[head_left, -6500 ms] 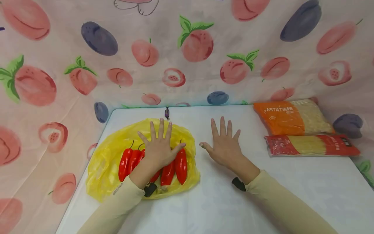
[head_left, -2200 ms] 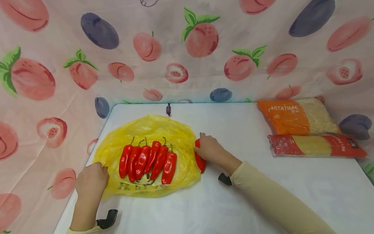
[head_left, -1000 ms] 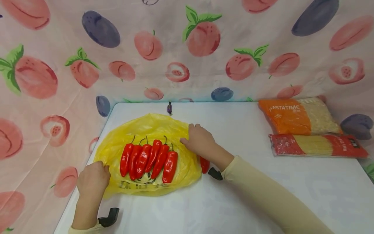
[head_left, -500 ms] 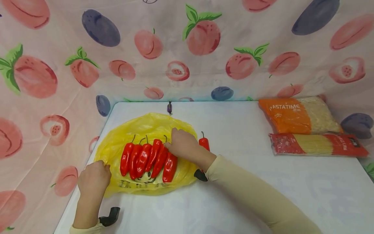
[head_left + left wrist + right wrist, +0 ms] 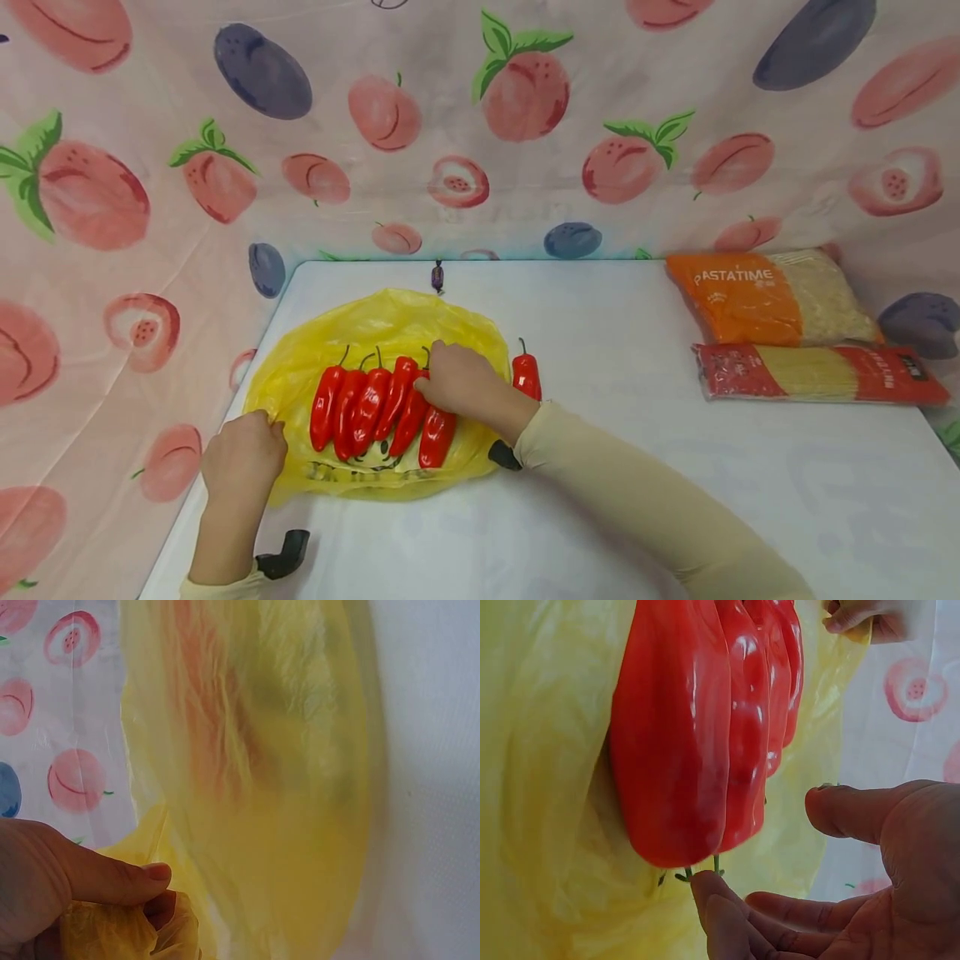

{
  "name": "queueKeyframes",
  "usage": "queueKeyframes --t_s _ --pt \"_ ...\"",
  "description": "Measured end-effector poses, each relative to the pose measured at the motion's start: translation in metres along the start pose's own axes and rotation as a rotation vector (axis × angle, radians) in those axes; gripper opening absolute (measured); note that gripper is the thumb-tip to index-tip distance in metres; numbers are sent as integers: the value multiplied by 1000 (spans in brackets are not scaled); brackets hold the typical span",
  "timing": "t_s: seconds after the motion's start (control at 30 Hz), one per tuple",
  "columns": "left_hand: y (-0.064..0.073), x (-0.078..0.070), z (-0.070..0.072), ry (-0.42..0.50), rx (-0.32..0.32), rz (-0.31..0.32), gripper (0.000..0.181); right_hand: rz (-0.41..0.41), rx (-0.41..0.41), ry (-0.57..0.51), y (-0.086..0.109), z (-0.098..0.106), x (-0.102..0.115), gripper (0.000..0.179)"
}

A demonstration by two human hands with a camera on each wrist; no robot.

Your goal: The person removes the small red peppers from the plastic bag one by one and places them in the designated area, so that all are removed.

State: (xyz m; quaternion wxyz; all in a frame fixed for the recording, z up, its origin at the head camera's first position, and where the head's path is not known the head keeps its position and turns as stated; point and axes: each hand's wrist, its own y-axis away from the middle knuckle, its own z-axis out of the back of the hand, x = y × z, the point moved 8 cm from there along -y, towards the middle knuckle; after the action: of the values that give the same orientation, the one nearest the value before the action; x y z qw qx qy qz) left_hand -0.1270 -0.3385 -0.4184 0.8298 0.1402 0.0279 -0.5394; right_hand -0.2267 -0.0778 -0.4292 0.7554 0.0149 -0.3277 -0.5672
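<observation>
A yellow plastic bag (image 5: pixel 390 310) lies flat on the white table, with several glossy red peppers (image 5: pixel 367 408) in a row on it, green stems pointing away from me. My left hand (image 5: pixel 242 457) pinches the bag's left edge; in the left wrist view the film bunches below the thumb (image 5: pixel 124 881). Over the right end of the row is my right hand (image 5: pixel 474 385), partly covering the nearest peppers. The right wrist view shows its fingertips at a stem below the closest pepper (image 5: pixel 675 742), thumb held apart. One red pepper (image 5: pixel 527 375) lies just beyond the bag's right edge.
Back right on the table (image 5: pixel 637 483), an orange pasta bag (image 5: pixel 750 292) lies behind a red-ended noodle packet (image 5: pixel 817 372). A small purple wrapped candy (image 5: pixel 438 277) is near the back edge. A fruit-printed cloth (image 5: pixel 517 187) rises behind and at the sides.
One pepper has been carried off the bag by my right hand and let go at its right. That hand has returned left over the row. My left hand has taken hold of the bag's edge.
</observation>
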Motion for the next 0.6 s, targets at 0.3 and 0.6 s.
queueKeyframes --t_s 0.3,0.6 --pt "-1 2 0 -11 1 -3 29 31 11 -8 -3 -9 5 39" --pt "0 4 0 -20 -16 -10 28 51 38 3 -3 -20 -1 24"
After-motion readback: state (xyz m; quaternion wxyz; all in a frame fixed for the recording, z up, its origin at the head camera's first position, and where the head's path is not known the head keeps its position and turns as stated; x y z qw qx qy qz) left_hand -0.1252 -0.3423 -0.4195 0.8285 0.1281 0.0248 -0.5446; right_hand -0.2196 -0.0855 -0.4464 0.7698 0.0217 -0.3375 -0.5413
